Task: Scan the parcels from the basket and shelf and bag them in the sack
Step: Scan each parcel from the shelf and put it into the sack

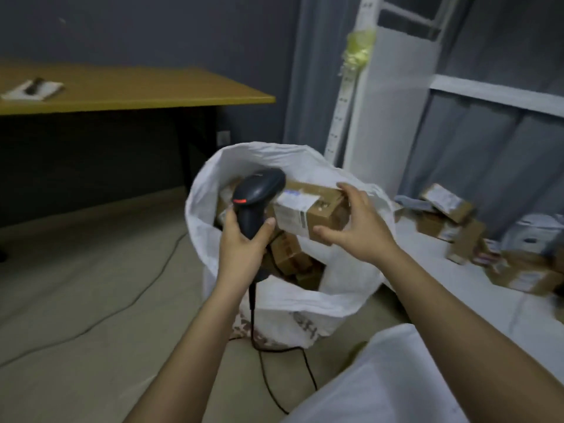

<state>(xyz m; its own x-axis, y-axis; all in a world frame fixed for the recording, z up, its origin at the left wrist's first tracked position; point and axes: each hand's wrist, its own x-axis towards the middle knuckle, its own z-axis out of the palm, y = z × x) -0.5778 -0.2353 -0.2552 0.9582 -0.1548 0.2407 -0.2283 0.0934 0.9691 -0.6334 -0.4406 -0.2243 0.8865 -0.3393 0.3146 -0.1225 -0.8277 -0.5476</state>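
Over the sack (341, 303), right hand (357, 227) gripped a parcel (314, 209), label toward the scanner (256, 196) clutched in left hand (241, 242), presumably for scanning.

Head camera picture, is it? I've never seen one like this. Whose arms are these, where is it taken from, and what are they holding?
No machine here: a person wears one camera on the head, looking down at their own arms. The left hand grips a black barcode scanner on a cable. The right hand holds a brown parcel with a white label over the open white sack, which already holds boxes. More parcels lie on the low white shelf to the right. A wooden table stands behind.
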